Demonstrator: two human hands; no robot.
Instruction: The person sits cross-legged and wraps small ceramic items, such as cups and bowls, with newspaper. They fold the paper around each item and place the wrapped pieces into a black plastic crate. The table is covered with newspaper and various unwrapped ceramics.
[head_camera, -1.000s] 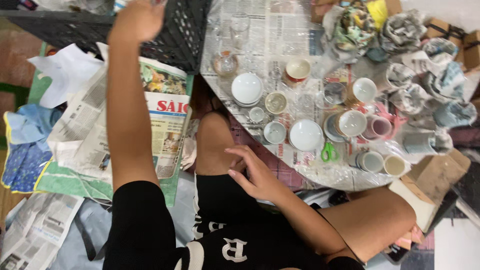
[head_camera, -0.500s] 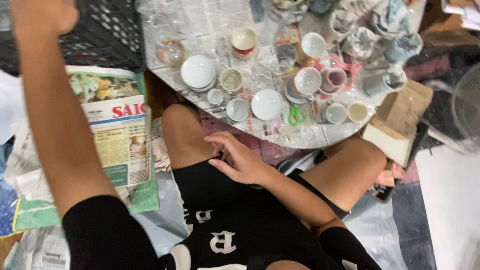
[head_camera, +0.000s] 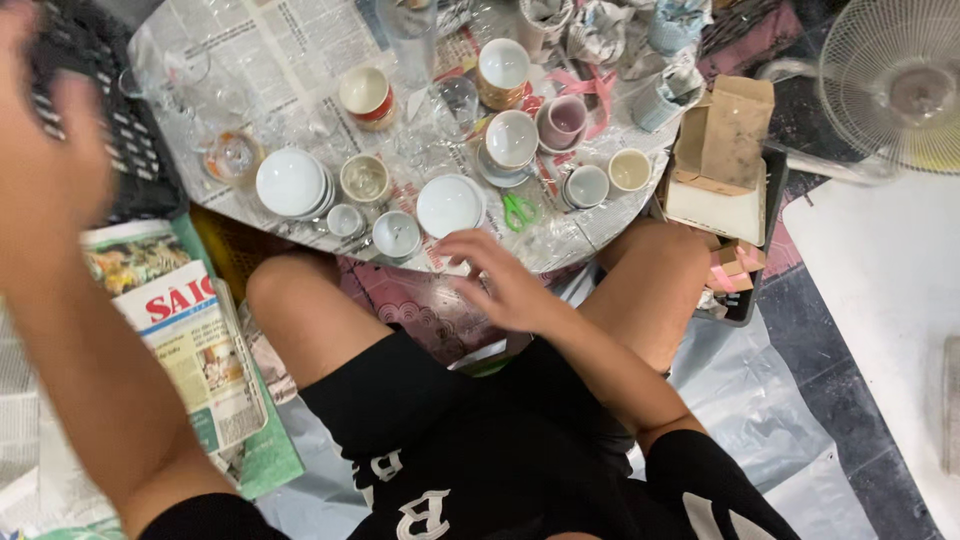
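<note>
- The right hand (head_camera: 505, 285) hovers over the near edge of the round table (head_camera: 300, 60), fingers spread and loose, gripping nothing.
- Its fingertips (head_camera: 455, 242) lie just short of an upturned white bowl (head_camera: 449, 205) at that near edge; whether they touch it cannot be told.
- Green-handled scissors (head_camera: 517, 211) lie just right of that bowl, near the hand but apart from it.
- A small lidded white cup (head_camera: 396, 234) stands just left of the fingertips, also along the near edge.
- The left hand (head_camera: 45, 150) is raised at the far left, blurred, against a black plastic crate (head_camera: 130, 160); whether its fingers are clenched on the crate or only pressed to it cannot be told.
- The table is covered with newspaper under clear plastic and crowded with cups, bowls and drinking glasses; a stack of white bowls (head_camera: 291, 183) sits toward its left edge, a red-banded cup (head_camera: 365, 95) farther in.
- At the far edge stand things wrapped in newspaper (head_camera: 600, 30).
- An open cardboard box (head_camera: 722, 160) sits beside the right edge of the table.
- The person sits with bare knees under the table, in black shorts.
- A folded newspaper (head_camera: 180, 340) lies on the floor to the left; a white fan (head_camera: 895, 85) stands at the upper right on a dark tiled floor with plastic sheeting.
</note>
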